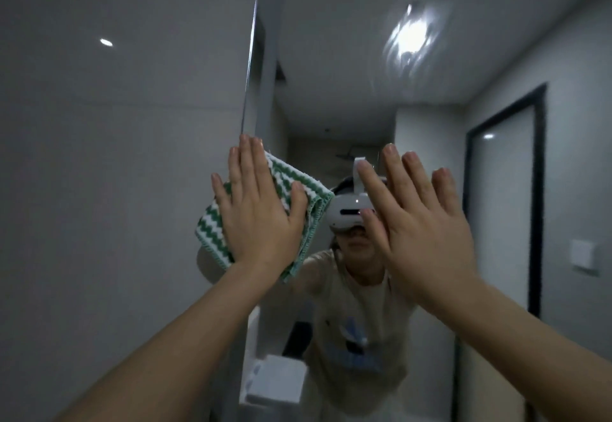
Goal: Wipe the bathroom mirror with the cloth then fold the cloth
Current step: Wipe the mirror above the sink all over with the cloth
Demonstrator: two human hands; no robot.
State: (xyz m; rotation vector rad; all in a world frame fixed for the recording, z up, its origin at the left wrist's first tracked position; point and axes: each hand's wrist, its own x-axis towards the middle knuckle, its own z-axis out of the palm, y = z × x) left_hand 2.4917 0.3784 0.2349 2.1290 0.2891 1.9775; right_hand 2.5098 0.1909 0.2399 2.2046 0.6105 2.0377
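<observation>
Two hands: we see both raised to the mirror (pixel 430 67), fingers straight and a little spread, the hands apart.
Left hand (pixel 261 209): we press it flat on the cloth (pixel 212 219).
Right hand (pixel 420 223): flat toward the glass, holding nothing; we cannot tell whether it touches.
Cloth: green-and-white striped, bunched against the mirror beside its left edge, one corner hanging below the wrist.
Reflection: a person in a white headset (pixel 344 213).

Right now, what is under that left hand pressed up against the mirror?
Under the left hand lies a green-and-white striped cloth, pressed flat on the bathroom mirror. Its edges stick out around the palm; the hand covers the cloth's middle, and the cloth hides the glass behind it.
</observation>
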